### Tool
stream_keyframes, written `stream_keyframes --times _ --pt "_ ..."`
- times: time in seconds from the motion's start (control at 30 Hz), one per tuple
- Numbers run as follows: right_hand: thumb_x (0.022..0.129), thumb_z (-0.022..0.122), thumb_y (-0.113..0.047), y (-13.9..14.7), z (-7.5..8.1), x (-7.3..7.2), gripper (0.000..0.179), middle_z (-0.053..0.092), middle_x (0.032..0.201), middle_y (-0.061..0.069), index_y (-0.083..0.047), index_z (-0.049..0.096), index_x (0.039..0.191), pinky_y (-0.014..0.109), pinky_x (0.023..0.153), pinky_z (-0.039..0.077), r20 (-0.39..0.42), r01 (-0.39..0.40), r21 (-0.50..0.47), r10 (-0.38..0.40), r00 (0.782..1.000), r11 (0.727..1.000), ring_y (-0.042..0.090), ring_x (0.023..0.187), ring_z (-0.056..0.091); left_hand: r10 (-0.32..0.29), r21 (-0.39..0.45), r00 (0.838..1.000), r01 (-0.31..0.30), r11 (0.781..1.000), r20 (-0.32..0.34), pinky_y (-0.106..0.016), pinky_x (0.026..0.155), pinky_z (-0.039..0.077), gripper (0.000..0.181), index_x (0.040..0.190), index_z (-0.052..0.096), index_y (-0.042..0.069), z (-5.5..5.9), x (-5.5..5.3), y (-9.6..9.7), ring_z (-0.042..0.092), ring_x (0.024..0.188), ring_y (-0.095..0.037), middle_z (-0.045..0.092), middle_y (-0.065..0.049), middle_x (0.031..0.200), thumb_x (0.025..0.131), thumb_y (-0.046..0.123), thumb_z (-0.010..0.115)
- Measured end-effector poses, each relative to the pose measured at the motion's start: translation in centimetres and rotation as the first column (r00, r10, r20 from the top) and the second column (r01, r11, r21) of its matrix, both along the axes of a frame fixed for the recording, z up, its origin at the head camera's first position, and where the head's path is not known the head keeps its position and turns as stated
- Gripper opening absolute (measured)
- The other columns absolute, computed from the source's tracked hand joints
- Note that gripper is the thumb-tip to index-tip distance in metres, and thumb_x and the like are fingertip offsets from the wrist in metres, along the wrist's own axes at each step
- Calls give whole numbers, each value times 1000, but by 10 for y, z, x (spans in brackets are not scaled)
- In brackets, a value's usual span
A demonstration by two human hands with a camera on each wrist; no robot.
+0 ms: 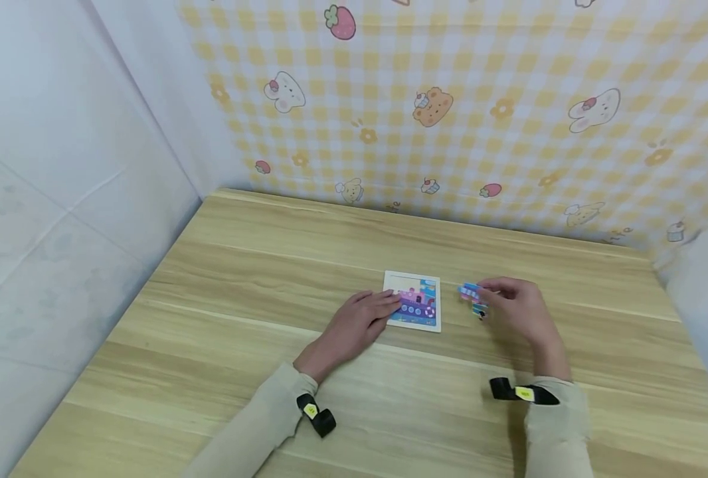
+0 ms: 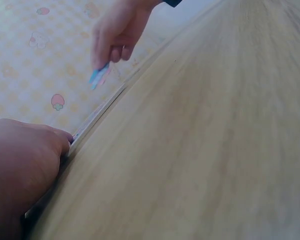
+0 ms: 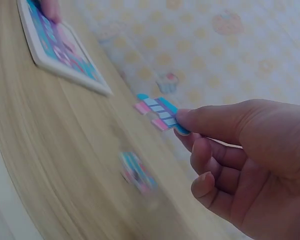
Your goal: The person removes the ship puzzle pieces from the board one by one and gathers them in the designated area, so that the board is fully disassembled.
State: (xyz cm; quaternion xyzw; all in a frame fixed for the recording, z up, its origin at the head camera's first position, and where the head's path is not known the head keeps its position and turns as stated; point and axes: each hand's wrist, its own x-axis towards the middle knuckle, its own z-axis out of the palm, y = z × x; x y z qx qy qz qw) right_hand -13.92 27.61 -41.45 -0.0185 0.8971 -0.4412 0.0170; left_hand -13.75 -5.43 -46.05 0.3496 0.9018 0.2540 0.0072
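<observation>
A small jigsaw puzzle with a white frame point(image 1: 439, 305) lies on the table, showing a pink and purple ship; its upper left part is a bare pale patch. My left hand point(image 1: 358, 326) rests on the puzzle's left side, fingers extended over the picture. To the right of the frame, my right hand point(image 1: 523, 311) pinches a blue, white and pink puzzle piece point(image 3: 162, 114) between thumb and index finger, held above the tabletop. Below it another puzzle piece point(image 3: 136, 172), blurred in the right wrist view, lies on the table.
The wood-grain table point(image 1: 258, 279) extends around the puzzle on all sides. A yellow checked cloth point(image 1: 390, 153) with cartoon prints hangs along its back edge. White covering point(image 1: 61, 199) stands at the left. Each sleeve wears a black strap point(image 1: 530, 394).
</observation>
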Motion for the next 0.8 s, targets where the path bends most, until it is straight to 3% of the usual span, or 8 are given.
stream_keyframes --times 0.17,0.37,0.53,0.8 --pt "103 67 -23 40 4 15 28 76 107 11 0 77 115 19 67 51 -7 14 61 -14 1000 998 0 86 61 -3 3 1000 3 1000 -12 -42 124 30 39 148 58 13 1 -1 -2 44 146 -15 54 2 153 109 19 54" --pt "103 67 -26 70 1 24 32 75 112 13 1 77 117 18 71 50 119 -23 121 9 993 992 0 89 59 4 6 1000 -4 1000 -4 -42 124 29 39 147 58 12 2 -2 -4 44 146 -15 54 1 152 109 17 54" --pt "103 66 -22 78 -10 25 29 74 111 16 2 77 115 18 68 48 114 -23 192 1 993 981 2 84 55 -5 6 1000 5 1000 15 -42 125 28 39 148 57 13 0 -2 -3 43 147 -15 53 2 153 109 16 53" --pt "105 64 -19 76 -16 25 29 71 117 23 5 75 116 17 69 47 102 6 206 -27 994 979 7 89 54 -8 14 1000 8 1000 9 -43 125 28 40 148 57 13 -1 -1 -1 43 147 -15 53 2 154 109 19 53"
